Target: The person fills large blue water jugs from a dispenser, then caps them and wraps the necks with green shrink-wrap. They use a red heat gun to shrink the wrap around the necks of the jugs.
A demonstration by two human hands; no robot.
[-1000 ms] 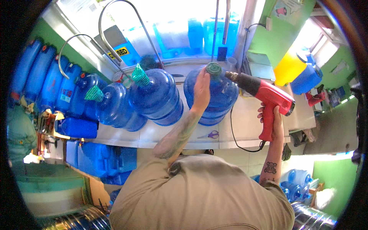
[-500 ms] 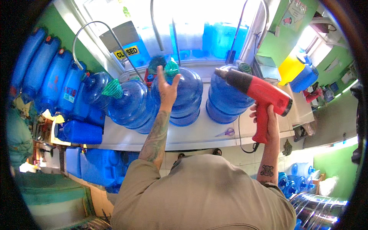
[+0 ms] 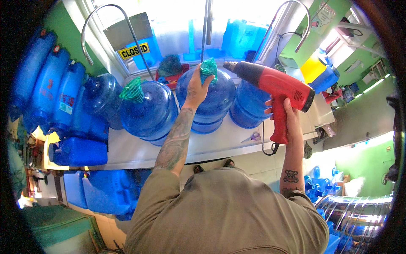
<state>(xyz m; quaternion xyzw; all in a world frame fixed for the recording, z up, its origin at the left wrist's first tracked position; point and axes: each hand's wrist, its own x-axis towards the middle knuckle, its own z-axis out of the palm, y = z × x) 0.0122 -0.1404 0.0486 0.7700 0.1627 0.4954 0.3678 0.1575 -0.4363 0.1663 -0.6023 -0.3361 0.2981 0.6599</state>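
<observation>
My right hand (image 3: 289, 120) is wrapped round the grip of a red heat gun (image 3: 277, 84). Its black nozzle (image 3: 241, 70) points left, at a short distance from a crinkled green plastic seal (image 3: 208, 71) on the neck of the middle large blue water bottle (image 3: 206, 99). Thumb and fingers of my left hand (image 3: 196, 89) close about the lower part of that seal. Just left stands another blue water bottle (image 3: 149, 111) with a ridged green seal (image 3: 133, 90). Behind the heat gun, a third bottle (image 3: 249, 106) has its top partly hidden.
Purple-handled scissors (image 3: 255, 136) lie on the white counter (image 3: 186, 153). A red basket (image 3: 182, 70) holds dark green material behind the bottles. Curved metal pipes (image 3: 122, 12) rise at the window. Several blue containers (image 3: 44, 91) line the left side; a dark cord (image 3: 264, 142) hangs below the heat gun.
My left hand has gone from raised, spread fingers to holding the middle bottle's seal. The heat gun has come closer to that seal, and the whole view has shifted.
</observation>
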